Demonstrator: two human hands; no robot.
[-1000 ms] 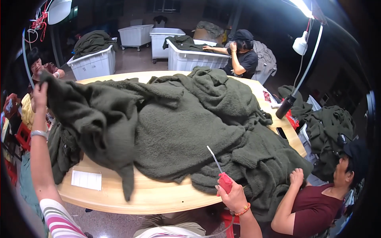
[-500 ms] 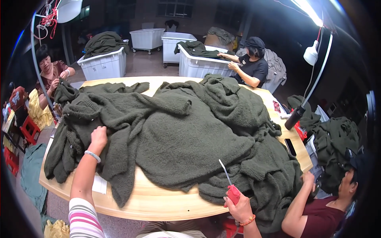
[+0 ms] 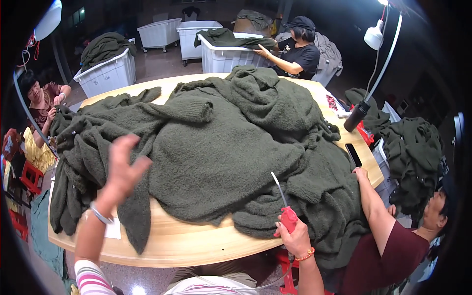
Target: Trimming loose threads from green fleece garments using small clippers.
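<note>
Left hand is blurring above the dark green fleece garment, fingers spreading apart, apparently holding nothing; a second ago it was lifting that garment at the table's left end, and half a second ago it was pressing or gripping it. Garment is now lying bunched on the left of the wooden table, beside the bigger dark green pile, its lower end hanging toward the near edge and paper showing beside it. So the laying-down is looking done, left hand free. Right hand is keeping its fingers clamped around the red-handled tool, metal tip pointing up and away; tip contact, can't tell. Right-side co-worker's hand is now reaching near the phone.
</note>
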